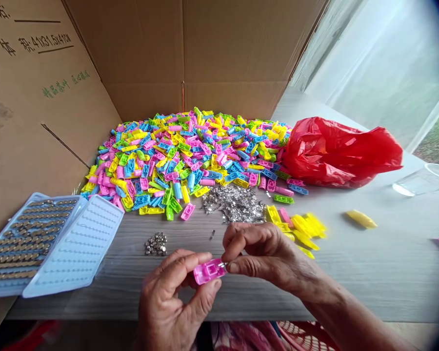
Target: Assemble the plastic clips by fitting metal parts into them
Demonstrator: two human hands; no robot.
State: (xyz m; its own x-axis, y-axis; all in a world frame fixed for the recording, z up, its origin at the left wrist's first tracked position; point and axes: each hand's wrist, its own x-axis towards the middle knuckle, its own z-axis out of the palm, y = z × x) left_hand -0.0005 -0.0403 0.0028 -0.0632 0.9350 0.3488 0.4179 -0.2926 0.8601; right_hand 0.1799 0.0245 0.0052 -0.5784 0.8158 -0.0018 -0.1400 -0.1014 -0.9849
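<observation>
Ideally, the right grip's (pixel 272 258) pinched metal piece (pixel 222 264) is squared to the pink casing (pixel 204 274) held in the left grip (pixel 173 295).

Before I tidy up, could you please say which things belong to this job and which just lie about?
Job, seemingly: pink case (left hand), metal part (right hand), case pile, metal pile, discs, disc tray.
Lying about, probably: cup, red bag.

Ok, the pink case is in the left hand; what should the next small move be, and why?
Probably ease the small metal piece further into the pink case: the right hand pinches it at the case's end, and the left hand holds the case hollow side up. How far in it sits is unclear.
</observation>
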